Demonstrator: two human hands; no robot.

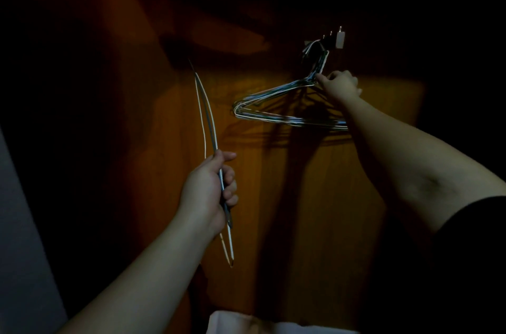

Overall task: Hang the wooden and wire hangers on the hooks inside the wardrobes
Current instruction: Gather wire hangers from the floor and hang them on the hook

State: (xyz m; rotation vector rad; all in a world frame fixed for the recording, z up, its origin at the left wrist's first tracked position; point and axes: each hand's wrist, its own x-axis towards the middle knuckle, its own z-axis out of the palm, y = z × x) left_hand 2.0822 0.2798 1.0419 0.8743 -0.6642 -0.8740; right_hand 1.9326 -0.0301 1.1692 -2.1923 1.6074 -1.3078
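Observation:
Inside a dim wardrobe, a bunch of several wire hangers (276, 106) hangs from a hook (317, 45) on the orange-brown back panel (273, 196). My right hand (341, 86) pinches the bunch at the neck, just below the hook. My left hand (210, 191) grips a few more wire hangers (208, 120), seen edge-on, running from upper left down past my palm. A small white hook plate (340, 39) sits to the right of the loaded hook.
The wardrobe's left wall (82, 87) and upper part lie in deep shadow. A pale cloth or surface (241, 324) shows at the bottom edge. A grey wall strip (16, 224) runs along the far left.

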